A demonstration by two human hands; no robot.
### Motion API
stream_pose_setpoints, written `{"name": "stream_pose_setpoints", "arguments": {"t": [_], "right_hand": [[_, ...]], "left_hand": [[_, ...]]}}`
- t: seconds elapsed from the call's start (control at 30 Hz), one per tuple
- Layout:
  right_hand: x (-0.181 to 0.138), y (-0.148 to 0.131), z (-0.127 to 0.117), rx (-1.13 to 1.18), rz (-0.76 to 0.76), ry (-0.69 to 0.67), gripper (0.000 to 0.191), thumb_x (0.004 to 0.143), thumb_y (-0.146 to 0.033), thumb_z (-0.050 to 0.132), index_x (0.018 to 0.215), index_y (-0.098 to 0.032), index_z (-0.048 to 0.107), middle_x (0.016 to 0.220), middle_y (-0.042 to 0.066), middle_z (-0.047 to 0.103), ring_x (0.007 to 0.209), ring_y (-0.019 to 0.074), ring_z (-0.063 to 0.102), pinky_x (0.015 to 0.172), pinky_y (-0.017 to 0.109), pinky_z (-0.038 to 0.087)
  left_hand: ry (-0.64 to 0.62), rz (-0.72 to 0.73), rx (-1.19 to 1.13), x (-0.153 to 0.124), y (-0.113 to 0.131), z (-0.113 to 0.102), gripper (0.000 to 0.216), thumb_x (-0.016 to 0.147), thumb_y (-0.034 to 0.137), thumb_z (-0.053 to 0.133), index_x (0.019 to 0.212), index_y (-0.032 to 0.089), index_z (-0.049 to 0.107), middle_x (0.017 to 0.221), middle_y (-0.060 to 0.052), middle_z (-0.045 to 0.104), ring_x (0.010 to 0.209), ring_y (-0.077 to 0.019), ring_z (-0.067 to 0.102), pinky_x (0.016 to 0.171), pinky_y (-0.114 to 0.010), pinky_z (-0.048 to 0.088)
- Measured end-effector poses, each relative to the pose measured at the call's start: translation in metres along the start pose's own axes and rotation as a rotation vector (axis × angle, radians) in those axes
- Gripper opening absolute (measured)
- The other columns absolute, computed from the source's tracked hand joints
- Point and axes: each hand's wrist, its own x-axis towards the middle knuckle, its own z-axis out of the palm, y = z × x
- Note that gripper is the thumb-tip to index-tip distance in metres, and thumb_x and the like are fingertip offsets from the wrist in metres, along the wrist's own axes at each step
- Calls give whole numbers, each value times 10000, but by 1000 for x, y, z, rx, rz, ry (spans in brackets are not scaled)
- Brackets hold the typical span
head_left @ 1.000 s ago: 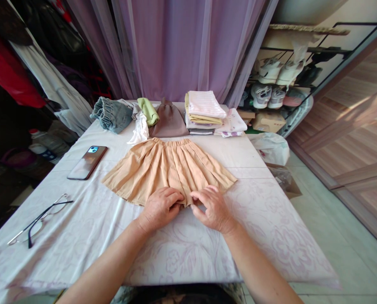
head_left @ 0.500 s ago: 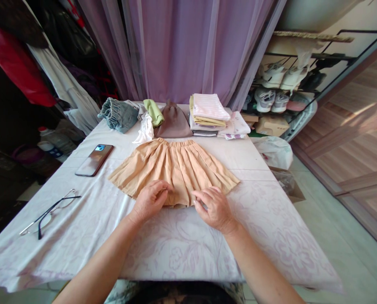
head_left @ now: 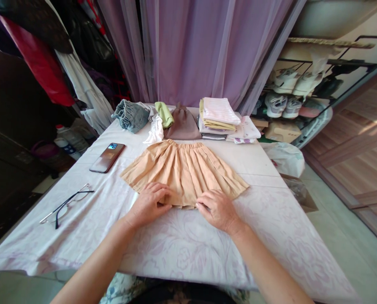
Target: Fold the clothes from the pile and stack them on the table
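An orange-tan pleated skirt (head_left: 185, 169) lies spread on the table, its gathered waistband at the far side and its hem toward me. My left hand (head_left: 150, 204) is at the near hem, left of the middle, with thumb and fingers closed on the cloth. Right of the middle, my right hand (head_left: 218, 211) pinches the same hem between thumb and fingertips. Part of the hem is hidden under the fingers of both hands.
On the left of the patterned tablecloth (head_left: 182, 249) lie a phone (head_left: 107, 158) and eyeglasses (head_left: 67, 205). Along the back are rolled jeans (head_left: 131, 116), a green cloth (head_left: 164, 115), a brown garment (head_left: 182, 123) and a folded clothes stack (head_left: 221, 112). Shoes (head_left: 285, 80) fill a rack at right.
Both hands have shifted slightly at the hem, and their fingers have come down onto the cloth. The whole view has moved a little, so everything appears farther right.
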Motion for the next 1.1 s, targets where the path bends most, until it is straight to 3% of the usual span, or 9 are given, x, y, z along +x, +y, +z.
{"name": "stream_pose_setpoints", "arguments": {"t": [0.13,0.3,0.4,0.6,0.77,0.93,1.1], "right_hand": [[15,-14,0,-16,-20,25,69,860,-236,606,824,-209,658,811,29,671,778,171,590,742,316,407],[21,-21,17,-41,-36,-74,79,852,-229,630,781,-210,659,732,15,639,730,158,579,681,288,399],[17,-20,23,-39,-21,-81,57,851,-227,637,809,-213,673,744,14,650,736,159,597,674,285,404],[13,-21,19,127,41,5,43,865,-236,605,875,-209,637,772,8,691,714,153,630,683,282,434],[12,-18,22,156,79,48,77,891,-196,551,887,-221,624,767,3,694,723,154,646,683,276,442],[14,-16,27,134,73,30,263,858,-113,542,1078,-232,623,848,13,691,775,159,636,718,279,467],[17,-17,28,14,-7,-29,212,825,-84,558,919,-225,685,828,20,657,791,165,607,711,284,449]], "left_hand": [[3,2,120,2,14,10,168,784,236,686,942,228,629,1019,-40,682,974,-220,595,910,-403,419],[-2,4,269,1,20,17,18,854,198,603,845,211,612,870,-33,670,871,-218,590,822,-382,420],[24,-36,314,-1,22,17,81,892,182,549,838,207,604,785,-26,650,789,-207,591,741,-354,422],[142,-1,207,2,32,21,72,898,160,548,918,209,598,853,-26,671,804,-189,610,735,-319,441],[59,-68,212,5,32,26,53,898,194,570,870,213,612,780,-16,664,767,-189,616,707,-318,449],[58,-54,152,4,30,29,54,894,219,593,869,220,640,796,-17,681,779,-187,624,713,-318,461],[61,-45,53,2,27,29,80,854,170,588,878,221,646,806,-14,686,780,-175,633,722,-307,475]]}}
